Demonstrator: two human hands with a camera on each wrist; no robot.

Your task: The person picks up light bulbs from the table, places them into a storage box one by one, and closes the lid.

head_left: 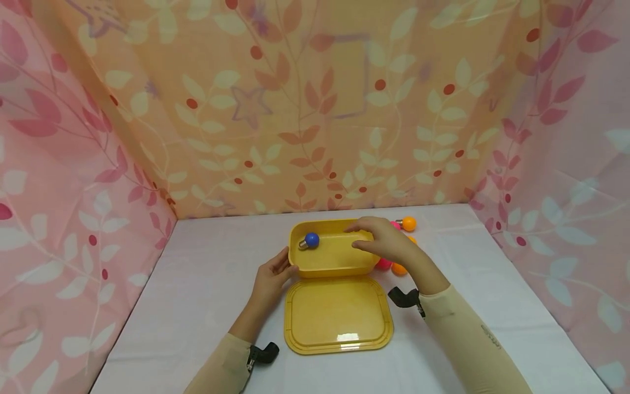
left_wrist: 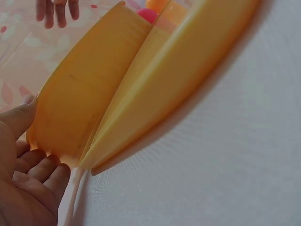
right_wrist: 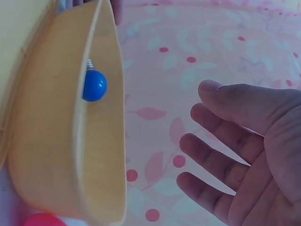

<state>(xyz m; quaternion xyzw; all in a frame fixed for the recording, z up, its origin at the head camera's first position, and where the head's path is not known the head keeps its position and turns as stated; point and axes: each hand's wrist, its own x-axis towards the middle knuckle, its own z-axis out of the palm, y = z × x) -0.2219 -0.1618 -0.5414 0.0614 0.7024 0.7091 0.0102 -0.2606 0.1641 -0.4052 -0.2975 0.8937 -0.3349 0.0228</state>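
A yellow plastic box [head_left: 339, 272] sits on the table with its top uncovered. Inside it, toward the left end, lies a blue light bulb [head_left: 311, 239] with a silver screw base, also seen in the right wrist view [right_wrist: 95, 85]. My left hand [head_left: 272, 276] holds the box's left end, thumb by the rim and fingers curled against the wall in the left wrist view. Over the right end of the box hovers my right hand [head_left: 386, 239], fingers spread and holding nothing. A yellow lid [head_left: 339, 314] lies flat just in front of the box.
To the right of the box, partly hidden by my right hand and forearm, are several bulbs, among them an orange bulb [head_left: 408, 223] and a pink one [head_left: 384, 264]. A white cloth covers the table [head_left: 206, 306]. Floral curtains [head_left: 295, 109] stand behind and at both sides.
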